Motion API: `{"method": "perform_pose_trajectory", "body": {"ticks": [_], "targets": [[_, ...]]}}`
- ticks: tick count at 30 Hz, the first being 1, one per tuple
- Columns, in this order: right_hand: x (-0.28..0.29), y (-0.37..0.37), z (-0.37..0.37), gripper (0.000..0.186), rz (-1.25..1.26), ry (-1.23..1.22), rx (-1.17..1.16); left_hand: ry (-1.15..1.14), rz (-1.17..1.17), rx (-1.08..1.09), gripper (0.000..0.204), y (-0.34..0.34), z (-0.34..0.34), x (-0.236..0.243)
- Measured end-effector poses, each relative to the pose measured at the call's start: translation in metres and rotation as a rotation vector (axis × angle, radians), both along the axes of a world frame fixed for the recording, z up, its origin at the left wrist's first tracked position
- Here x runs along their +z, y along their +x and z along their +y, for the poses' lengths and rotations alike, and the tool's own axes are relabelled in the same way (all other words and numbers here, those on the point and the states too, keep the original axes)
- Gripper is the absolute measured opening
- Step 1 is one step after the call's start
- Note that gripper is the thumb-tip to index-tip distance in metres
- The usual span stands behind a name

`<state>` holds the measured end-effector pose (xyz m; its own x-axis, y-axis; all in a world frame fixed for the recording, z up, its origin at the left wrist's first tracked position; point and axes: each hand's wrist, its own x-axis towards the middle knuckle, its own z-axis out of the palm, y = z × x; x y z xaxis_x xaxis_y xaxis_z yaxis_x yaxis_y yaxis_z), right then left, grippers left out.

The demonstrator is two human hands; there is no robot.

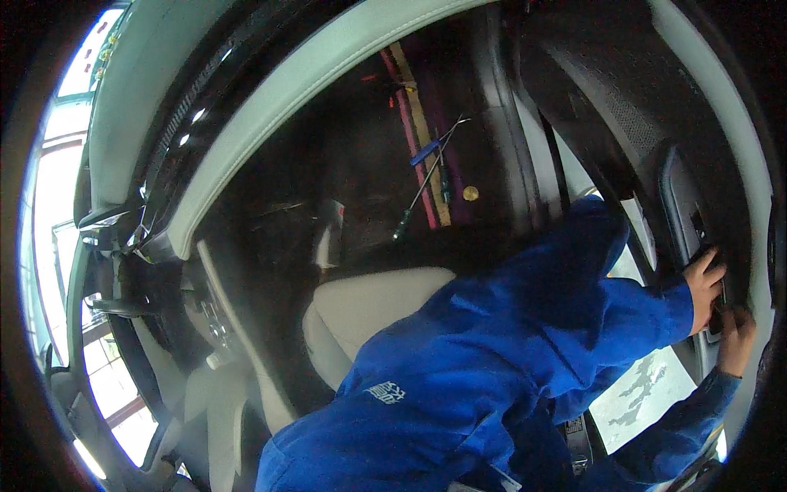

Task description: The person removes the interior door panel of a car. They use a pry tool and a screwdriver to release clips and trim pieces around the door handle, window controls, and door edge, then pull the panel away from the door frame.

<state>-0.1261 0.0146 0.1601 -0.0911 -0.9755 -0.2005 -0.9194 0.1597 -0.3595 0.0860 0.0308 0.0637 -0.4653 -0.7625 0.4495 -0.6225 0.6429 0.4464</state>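
Observation:
Both my hands, in blue sleeves, are at the black armrest panel (677, 197) of a car door at the right. My left hand (703, 287) lies on the panel with its fingers stretched out and slightly apart. Just below it, my right hand (737, 330) has its fingers closed together against the panel's edge. A thin, light line shows between the two hands, too small to name. Whatever the right fingers pinch is hidden.
On the dark car floor lie a blue-handled screwdriver (426, 152), a green-handled screwdriver (402, 224) and a round gold-coloured piece (470, 193). Red and tan strips (420, 156) run beneath the tools. A beige seat (373, 305) is beside my body, and a pale-trimmed dashboard (270, 115) curves along the upper left.

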Motion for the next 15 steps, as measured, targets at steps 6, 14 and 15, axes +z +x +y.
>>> {"method": "perform_pose_trajectory", "body": {"ticks": [6, 14, 15], "targets": [[0.001, 0.017, 0.001, 0.031, -0.117, 0.07, -0.024, -0.015, 0.0, -0.01, 0.036, 0.003, 0.002, -0.001], [0.023, 0.032, 0.009, 0.026, 0.14, 0.01, 0.063, -0.032, -0.114, 0.009, 0.047, -0.009, -0.007, -0.001], [0.026, 0.035, 0.011, 0.026, 0.15, 0.011, 0.08, 0.01, -0.169, -0.048, 0.048, -0.011, -0.01, -0.001]]}}
